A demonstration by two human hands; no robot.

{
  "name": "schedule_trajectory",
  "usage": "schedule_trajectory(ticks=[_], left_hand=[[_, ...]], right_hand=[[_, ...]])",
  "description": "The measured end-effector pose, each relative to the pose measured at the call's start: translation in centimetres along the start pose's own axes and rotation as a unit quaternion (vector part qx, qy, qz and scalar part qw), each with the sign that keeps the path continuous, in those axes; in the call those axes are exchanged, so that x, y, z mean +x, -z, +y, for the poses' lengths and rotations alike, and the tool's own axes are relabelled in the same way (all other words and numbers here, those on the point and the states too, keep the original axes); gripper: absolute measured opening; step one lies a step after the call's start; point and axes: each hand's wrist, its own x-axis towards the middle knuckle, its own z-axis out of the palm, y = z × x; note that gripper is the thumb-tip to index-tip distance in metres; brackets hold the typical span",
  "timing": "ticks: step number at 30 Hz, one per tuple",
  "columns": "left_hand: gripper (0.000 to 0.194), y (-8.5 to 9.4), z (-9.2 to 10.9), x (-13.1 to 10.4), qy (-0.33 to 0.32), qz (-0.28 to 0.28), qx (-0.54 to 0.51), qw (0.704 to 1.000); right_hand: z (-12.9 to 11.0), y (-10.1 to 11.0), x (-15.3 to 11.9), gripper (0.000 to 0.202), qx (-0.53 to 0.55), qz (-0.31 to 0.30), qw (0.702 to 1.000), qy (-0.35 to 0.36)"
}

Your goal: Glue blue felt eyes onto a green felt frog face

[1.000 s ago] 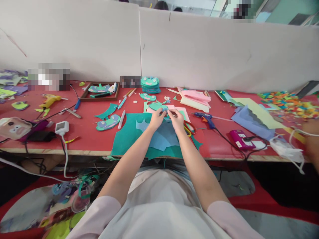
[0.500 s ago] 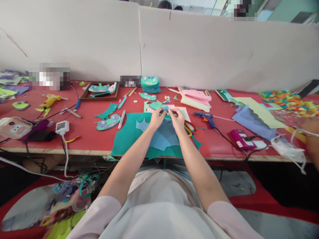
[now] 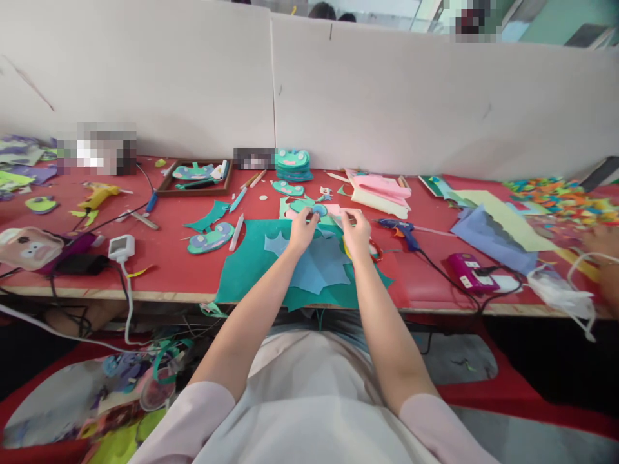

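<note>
1. At 12 o'clock from the middle of the view, a white partition (image 3: 396, 96) stands behind the red desk (image 3: 420, 283).
2. At 10, a brown-rimmed tray (image 3: 191, 191) lies flat.
3. At 9, a yellow glue gun (image 3: 100, 194) lies near a white cabled cube (image 3: 120, 247).
4. At 8, below desk level, colourful scraps (image 3: 128, 368) are jumbled together.
5. At 3, a magenta power block (image 3: 461, 264) has a black plug inserted; farther out, an orange-and-green heap (image 3: 563, 201) spreads.

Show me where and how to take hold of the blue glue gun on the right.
Grip the blue glue gun by its handle, best with the right hand from the near side of the table: the handle slants that way. The nozzle points left, so keep clear of it. The cord trails toward the near right; leave it slack.
</note>
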Motion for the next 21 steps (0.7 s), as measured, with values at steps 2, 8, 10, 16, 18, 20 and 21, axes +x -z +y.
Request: schedule_trajectory(ticks=[2,8,10,16,18,20,21], left_hand=[[0.015,0.0,0.0,0.0,0.004,0.008,0.0,1.0],[0.015,0.0,-0.1,0.2,0.008,0.017,0.001,1.0],[0.015,0.0,-0.3,0.3,0.01,0.018,0.001,1.0],[0.016,0.0,-0.8,0.2,-0.001,0.008,0.03,1.0],[0.015,0.0,-1.0,0.1,-0.01,-0.001,0.05,0.999],[0.013,-0.1,-1.2,0.0,-0.015,-0.01,0.071,0.997],[0.012,-0.2,-1.4,0.0,-0.015,-0.015,0.081,0.996]], right_hand=[[0.9,1.3,0.2,0.014,-0.058,-0.018,0.998,-0.032],[3.0,3.6,0.6,0.016,-0.162,-0.11,0.975,-0.102],[2.9,4.0,0.7,0.015,-0.168,-0.13,0.972,-0.101],[2.0,5.2,0.9,0.016,-0.206,-0.145,0.963,-0.095],[1.9,5.3,0.8,0.025,-0.229,-0.161,0.955,-0.096],[1.8,5.2,0.6,0.037,-0.255,-0.171,0.947,-0.099],[1.8,5.1,0.5,0.043,-0.268,-0.178,0.941,-0.103]])
